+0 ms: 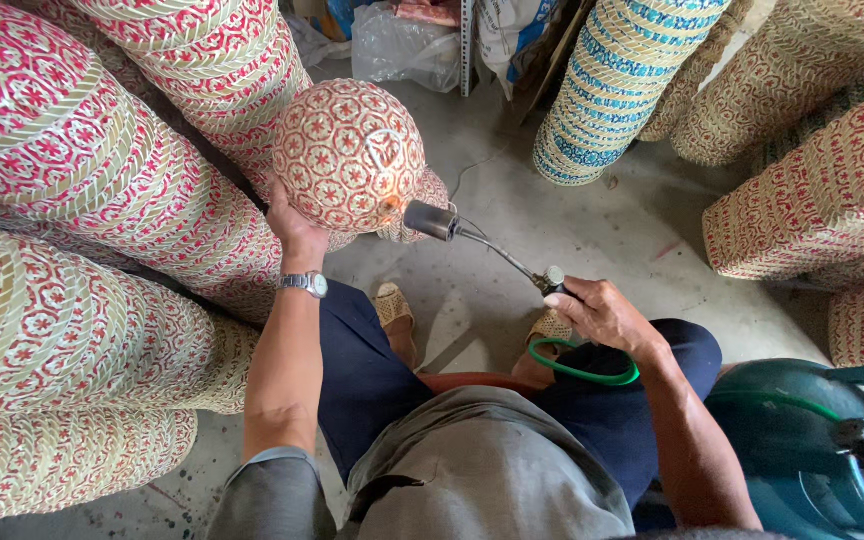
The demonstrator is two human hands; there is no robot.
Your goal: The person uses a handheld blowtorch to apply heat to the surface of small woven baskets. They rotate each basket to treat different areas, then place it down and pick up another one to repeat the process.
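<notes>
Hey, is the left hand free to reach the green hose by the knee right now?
Probably not: the left hand is holding up the round red-patterned basket, and the green hose loops under the right hand.

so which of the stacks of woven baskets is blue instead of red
The tall stack of blue-and-cream woven baskets at the top centre-right, leaning on the concrete floor. Every other basket stack around it is red and cream.

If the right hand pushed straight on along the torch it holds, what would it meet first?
Likely the round red-patterned woven basket held up by the left hand; the right hand aims the metal gas torch nozzle close beside it.
</notes>
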